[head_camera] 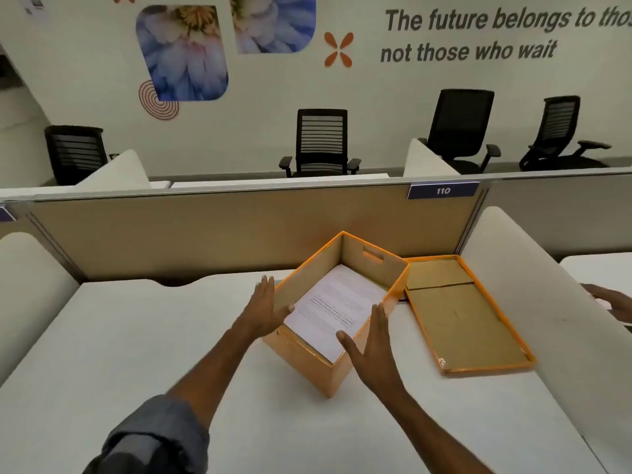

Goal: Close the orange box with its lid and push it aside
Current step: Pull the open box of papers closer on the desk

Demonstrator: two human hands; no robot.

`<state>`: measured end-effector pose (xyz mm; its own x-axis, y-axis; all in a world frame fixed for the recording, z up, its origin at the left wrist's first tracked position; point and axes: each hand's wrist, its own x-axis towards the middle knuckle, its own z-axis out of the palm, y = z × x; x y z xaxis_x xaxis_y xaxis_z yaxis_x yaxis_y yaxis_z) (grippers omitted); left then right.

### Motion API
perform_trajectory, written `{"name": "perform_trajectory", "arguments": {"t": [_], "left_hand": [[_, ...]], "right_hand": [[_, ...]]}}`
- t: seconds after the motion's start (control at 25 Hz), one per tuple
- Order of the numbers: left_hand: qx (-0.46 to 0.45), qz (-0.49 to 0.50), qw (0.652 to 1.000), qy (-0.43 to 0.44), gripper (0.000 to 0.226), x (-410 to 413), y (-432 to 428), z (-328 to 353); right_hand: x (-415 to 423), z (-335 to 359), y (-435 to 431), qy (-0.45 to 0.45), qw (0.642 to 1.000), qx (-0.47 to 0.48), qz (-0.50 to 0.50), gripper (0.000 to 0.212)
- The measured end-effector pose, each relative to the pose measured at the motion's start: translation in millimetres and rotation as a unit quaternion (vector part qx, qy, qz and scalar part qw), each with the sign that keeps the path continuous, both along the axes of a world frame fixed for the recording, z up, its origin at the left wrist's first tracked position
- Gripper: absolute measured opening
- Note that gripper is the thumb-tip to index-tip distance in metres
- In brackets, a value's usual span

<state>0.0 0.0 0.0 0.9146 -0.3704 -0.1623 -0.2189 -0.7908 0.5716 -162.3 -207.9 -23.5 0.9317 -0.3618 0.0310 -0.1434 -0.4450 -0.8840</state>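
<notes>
The orange box [304,357] stands open in the middle of the white desk, turned at an angle, with a stack of printed papers [333,311] lying inside. Its orange lid [461,319] lies upside down on the desk just to the right, its far corner touching the box. My left hand [265,311] is flat with fingers spread against the box's left side. My right hand [371,347] is also flat and spread, at the box's near right side over the rim. Neither hand holds anything.
A tan partition [222,234] marked 110 closes the far edge of the desk [136,354]. White side dividers [547,302] flank it left and right. Another person's hand [612,302] shows at the right edge. Black office chairs [321,142] stand behind the partition.
</notes>
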Motion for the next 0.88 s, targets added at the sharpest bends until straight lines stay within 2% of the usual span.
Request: {"name": "perform_trajectory", "arguments": {"t": [0.12, 0.2, 0.28, 0.36, 0.44, 0.52, 0.56, 0.72, 0.88], "left_hand": [[0.009, -0.045, 0.995, 0.087, 0.14, 21, 11, -20], [-0.014, -0.087, 0.99, 0.106, 0.154, 25, 17, -20], [-0.069, -0.103, 0.987, 0.104, 0.141, 31, 18, -19], [-0.071, -0.083, 0.991, 0.074, 0.123, 42, 22, -18], [-0.031, -0.069, 0.994, 0.073, 0.132, 55, 31, -19], [-0.043, -0.047, 0.989, 0.134, 0.137, 60, 40, -26], [-0.061, -0.042, 0.986, 0.15, 0.132, 58, 44, -31], [-0.112, -0.053, 0.985, 0.117, 0.098, 40, 54, -37], [-0.171, -0.015, 0.975, 0.14, 0.072, -7, 66, -43]], "right_hand": [[5, -23, 14, 0.033, 0.997, 0.061, -0.028, 0.124], [7, -34, 18, 0.032, 0.994, 0.102, -0.017, 0.116], [12, -42, 21, 0.037, 0.989, 0.146, -0.013, 0.108], [13, -49, 23, 0.051, 0.982, 0.181, -0.006, 0.109], [13, -57, 26, 0.068, 0.978, 0.196, -0.004, 0.11], [13, -59, 27, 0.073, 0.975, 0.208, -0.006, 0.11], [12, -59, 27, 0.076, 0.975, 0.207, -0.006, 0.111], [2, -55, 9, 0.081, 0.973, 0.216, 0.023, 0.118], [-23, -45, -28, 0.101, 0.969, 0.216, 0.069, 0.112]]}}
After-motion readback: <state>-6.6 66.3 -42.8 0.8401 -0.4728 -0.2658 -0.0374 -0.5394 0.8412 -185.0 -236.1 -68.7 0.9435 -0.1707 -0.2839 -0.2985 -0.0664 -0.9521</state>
